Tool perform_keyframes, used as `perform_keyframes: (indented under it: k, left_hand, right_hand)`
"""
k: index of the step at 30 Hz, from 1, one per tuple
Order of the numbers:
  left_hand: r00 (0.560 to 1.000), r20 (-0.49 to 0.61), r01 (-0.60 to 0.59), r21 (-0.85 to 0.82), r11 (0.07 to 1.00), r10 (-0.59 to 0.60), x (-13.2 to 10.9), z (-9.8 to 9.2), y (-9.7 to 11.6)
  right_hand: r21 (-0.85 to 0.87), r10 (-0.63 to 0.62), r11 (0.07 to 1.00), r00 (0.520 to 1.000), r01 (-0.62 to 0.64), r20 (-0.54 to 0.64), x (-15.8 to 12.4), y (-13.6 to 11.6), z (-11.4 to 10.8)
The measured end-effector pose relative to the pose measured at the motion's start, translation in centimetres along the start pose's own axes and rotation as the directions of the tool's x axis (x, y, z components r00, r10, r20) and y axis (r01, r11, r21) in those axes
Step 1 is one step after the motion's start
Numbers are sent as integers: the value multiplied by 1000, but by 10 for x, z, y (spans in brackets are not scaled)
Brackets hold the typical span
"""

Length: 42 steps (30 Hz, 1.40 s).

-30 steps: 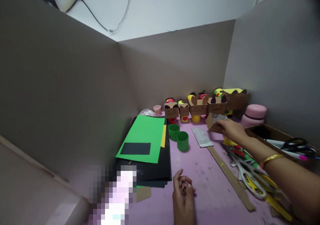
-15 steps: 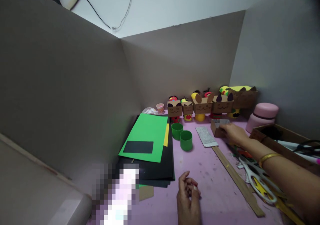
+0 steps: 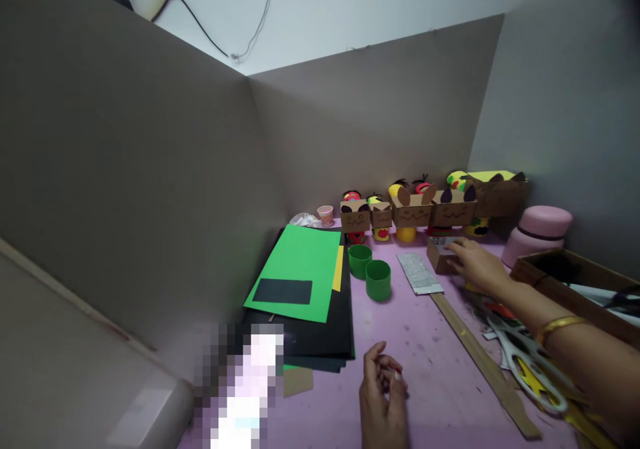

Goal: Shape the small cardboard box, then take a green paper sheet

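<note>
My right hand reaches across the table to a small cardboard box. Its fingers are closed over the box's right side, and part of the box is hidden behind them. Near the front edge, my left hand rests on the pink table, fingers loosely bent, with nothing in it. Left of the small box lies a speckled grey strip, touching the end of a wooden ruler. Two green paper rings stand between the strip and the stacked sheets.
Green paper tops black sheets at left. Cardboard animal-faced figures line the back. Scissors lie among scraps under my right forearm. A pink flask and an open box of tools stand at right. Partition walls surround the table.
The view has turned slightly left, so everything sits a little further right. My right hand's fingers have shifted on the small cardboard box. My left hand has kept its pose.
</note>
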<state>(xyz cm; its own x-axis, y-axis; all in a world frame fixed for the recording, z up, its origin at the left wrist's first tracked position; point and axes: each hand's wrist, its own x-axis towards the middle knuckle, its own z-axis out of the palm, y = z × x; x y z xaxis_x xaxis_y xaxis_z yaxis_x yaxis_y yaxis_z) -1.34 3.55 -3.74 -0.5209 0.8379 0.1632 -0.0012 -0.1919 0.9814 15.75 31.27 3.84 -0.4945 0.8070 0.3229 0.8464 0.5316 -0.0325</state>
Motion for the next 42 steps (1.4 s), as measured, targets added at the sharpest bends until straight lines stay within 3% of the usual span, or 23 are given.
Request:
perform_keyframes:
  k: [5,11,18,26,42]
  left_hand:
    - [1000,2,-2,76,997,2,1,0,2]
    - [998,37,-52,118,992,48,7,-5,1]
    - [995,66,-81,129,988,73,9,-3,2]
    - [992,83,-108,197,974,93,2,1,13]
    - [990,84,-128,261,957,110,1,1,10]
  right_hand:
    - [95,-51,994,996,57,-70,-2,-31,-19]
    - [215,-194,953,975,213,-106,-4,-90,-40]
    - [268,-374,887,925,377,-64,-6,-140,-39]
    - [230,-409,892,911,390,42,-5,-141,-27]
    - [66,-378,925,921,373,98,-1,-134,-33]
